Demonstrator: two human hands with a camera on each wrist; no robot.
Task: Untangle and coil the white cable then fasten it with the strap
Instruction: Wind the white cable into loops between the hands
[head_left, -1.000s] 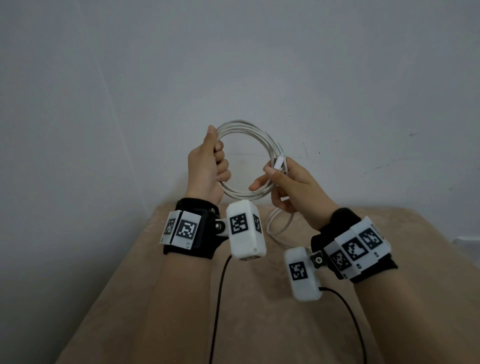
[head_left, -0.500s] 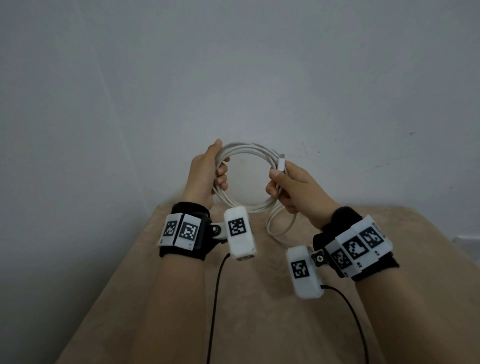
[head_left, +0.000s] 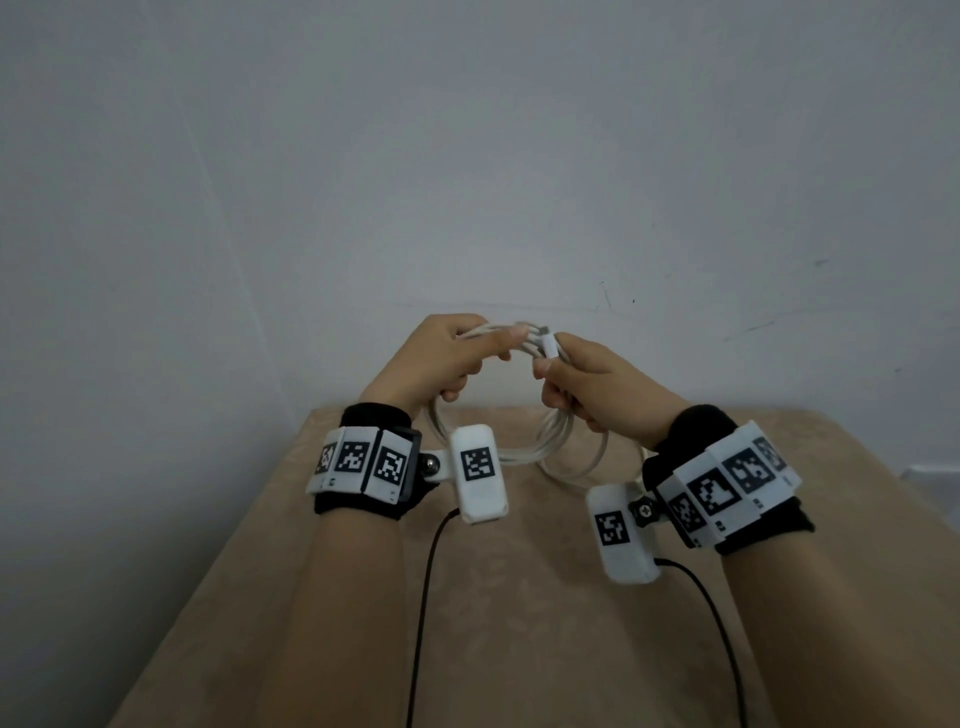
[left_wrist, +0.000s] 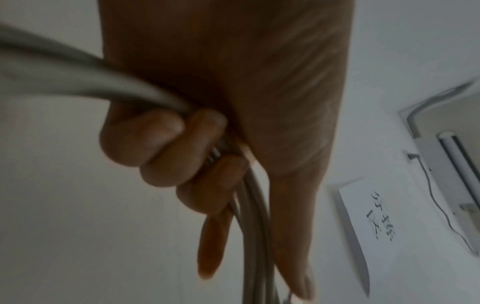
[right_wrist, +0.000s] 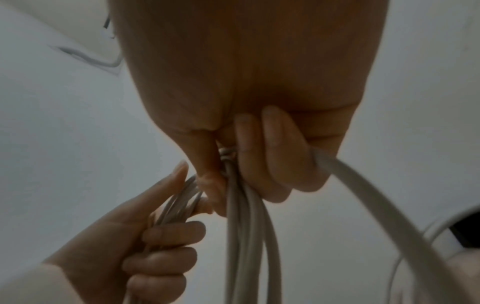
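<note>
The white cable (head_left: 558, 441) is wound into a coil of several loops, held in the air above the beige table (head_left: 519, 623). My left hand (head_left: 447, 358) grips the top left of the coil, fingers curled round the strands (left_wrist: 249, 205). My right hand (head_left: 582, 379) grips the top right of the bundle (right_wrist: 244, 216), with a white plug end (head_left: 549, 347) sticking up by its thumb. The two hands nearly touch. The coil's lower half hangs behind the wrists, with one looser loop (head_left: 597, 457) below. I see no strap.
A plain grey-white wall (head_left: 467, 156) stands right behind the table's far edge. Black camera leads (head_left: 423, 597) run back along both forearms. In the left wrist view, a paper note with handwriting (left_wrist: 376, 226) hangs on the wall.
Both hands have come down and together with the coil. The left hand went from the coil's left side to its top, next to the right hand.
</note>
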